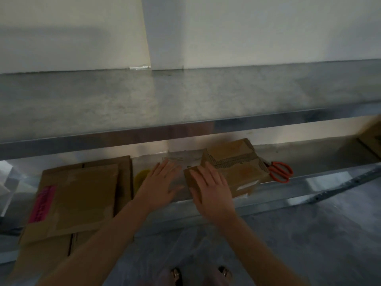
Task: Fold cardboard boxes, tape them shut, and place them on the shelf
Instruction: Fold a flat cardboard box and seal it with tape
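Nearest, at the bottom edge: two sandalled feet [177, 274] on a grey floor [309, 234]. Above them, two bare forearms reaching forward to the lower shelf [309, 182], a metal one.

On the left, the left hand [159, 185], palm down just beside the cardboard box [237, 162], fingers [167, 168] straight and slightly spread, pinching nothing. Blurred, so cannot tell whether resting on the shelf deck or just over it.

On the right, the right hand [212, 193], laid flat on the box's near top corner, fingers [208, 174] straight and a little apart, curled round nothing.

Under that hand, the box itself, standing on the lower shelf near its front rim, turned at an angle, a strip of its top torn to bare corrugation.

Further left on the same shelf, a stack of flattened cardboard [82, 193] overhanging the front rim, with a pink label [42, 203] on its near left part. Between stack and left hand, a dim yellowish object [141, 176], too dark to name.

Just right of the box, orange-handled scissors [280, 171]. At the far right edge, part of another cardboard box [371, 137].

Above all this, the upper shelf [185, 100], grey metal, and beyond it a pale wall [247, 27].
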`<action>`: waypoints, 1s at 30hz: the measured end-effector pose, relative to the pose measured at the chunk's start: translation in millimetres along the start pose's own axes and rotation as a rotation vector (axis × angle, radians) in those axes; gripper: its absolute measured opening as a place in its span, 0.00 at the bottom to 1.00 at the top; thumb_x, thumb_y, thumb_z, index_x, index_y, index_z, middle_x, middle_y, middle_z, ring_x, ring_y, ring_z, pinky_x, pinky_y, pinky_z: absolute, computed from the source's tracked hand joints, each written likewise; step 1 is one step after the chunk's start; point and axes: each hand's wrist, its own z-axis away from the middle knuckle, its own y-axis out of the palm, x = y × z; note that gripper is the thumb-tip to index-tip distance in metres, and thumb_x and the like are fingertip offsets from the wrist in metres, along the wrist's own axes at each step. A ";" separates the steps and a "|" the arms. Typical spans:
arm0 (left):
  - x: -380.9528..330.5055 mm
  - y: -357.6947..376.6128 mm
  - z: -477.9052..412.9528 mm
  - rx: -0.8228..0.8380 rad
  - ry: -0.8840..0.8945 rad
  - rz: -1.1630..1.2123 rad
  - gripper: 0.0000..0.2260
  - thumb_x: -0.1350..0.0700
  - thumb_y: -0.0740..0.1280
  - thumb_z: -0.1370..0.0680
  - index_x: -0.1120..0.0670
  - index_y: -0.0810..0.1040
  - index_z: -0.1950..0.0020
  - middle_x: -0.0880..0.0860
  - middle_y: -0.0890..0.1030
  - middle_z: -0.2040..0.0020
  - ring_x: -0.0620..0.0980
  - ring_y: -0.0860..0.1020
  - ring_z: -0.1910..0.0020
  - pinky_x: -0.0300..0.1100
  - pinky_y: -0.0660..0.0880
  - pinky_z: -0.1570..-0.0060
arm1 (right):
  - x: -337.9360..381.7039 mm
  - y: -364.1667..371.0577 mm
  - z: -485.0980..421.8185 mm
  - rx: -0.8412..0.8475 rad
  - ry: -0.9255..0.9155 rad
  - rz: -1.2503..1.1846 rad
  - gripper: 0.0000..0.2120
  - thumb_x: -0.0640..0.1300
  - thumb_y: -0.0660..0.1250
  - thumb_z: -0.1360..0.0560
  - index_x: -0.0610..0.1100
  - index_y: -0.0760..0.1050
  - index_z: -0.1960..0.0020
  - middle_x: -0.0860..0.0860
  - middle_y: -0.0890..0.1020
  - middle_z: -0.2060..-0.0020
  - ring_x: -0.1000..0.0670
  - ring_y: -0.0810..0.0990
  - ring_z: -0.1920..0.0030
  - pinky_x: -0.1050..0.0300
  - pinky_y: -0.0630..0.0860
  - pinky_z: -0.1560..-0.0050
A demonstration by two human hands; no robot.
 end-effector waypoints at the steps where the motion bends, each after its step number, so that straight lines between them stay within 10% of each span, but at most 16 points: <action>1: -14.5 -3.4 -5.8 -0.027 0.000 0.020 0.40 0.30 0.34 0.27 0.50 0.52 0.22 0.51 0.54 0.21 0.50 0.48 0.22 0.44 0.38 0.26 | -10.7 -10.4 -3.1 -0.012 -0.020 0.021 0.22 0.53 0.61 0.22 0.46 0.73 0.31 0.47 0.75 0.33 0.43 0.68 0.28 0.42 0.66 0.28; 10: -140.0 23.5 -52.4 -0.120 -0.260 0.223 0.29 0.37 0.48 0.19 0.49 0.50 0.21 0.49 0.53 0.21 0.48 0.51 0.23 0.43 0.43 0.28 | -149.0 -59.0 -0.8 0.273 0.181 0.065 0.33 0.62 0.40 0.23 0.50 0.60 0.22 0.47 0.64 0.24 0.44 0.59 0.23 0.45 0.55 0.23; 21: -195.5 51.1 -86.0 -0.158 -0.702 0.616 0.34 0.47 0.60 0.19 0.49 0.41 0.21 0.48 0.47 0.21 0.51 0.55 0.24 0.48 0.55 0.27 | -217.9 -40.6 -6.6 0.489 0.364 -0.536 0.31 0.51 0.61 0.19 0.49 0.52 0.20 0.48 0.62 0.24 0.46 0.65 0.27 0.48 0.65 0.27; 26: -194.4 55.1 -90.1 -0.352 -0.787 0.989 0.38 0.55 0.69 0.24 0.44 0.49 0.22 0.50 0.61 0.25 0.53 0.64 0.28 0.57 0.66 0.31 | -226.5 -33.8 -14.6 0.482 0.512 -0.762 0.32 0.48 0.67 0.22 0.53 0.57 0.23 0.49 0.66 0.26 0.49 0.69 0.30 0.51 0.69 0.31; 30: -198.8 55.8 -97.0 -0.213 -0.765 0.945 0.36 0.49 0.67 0.22 0.42 0.48 0.22 0.43 0.43 0.22 0.50 0.57 0.25 0.53 0.65 0.30 | -223.9 -33.6 -10.0 0.507 0.372 -0.693 0.33 0.52 0.65 0.20 0.56 0.53 0.21 0.49 0.58 0.24 0.48 0.64 0.28 0.58 0.65 0.33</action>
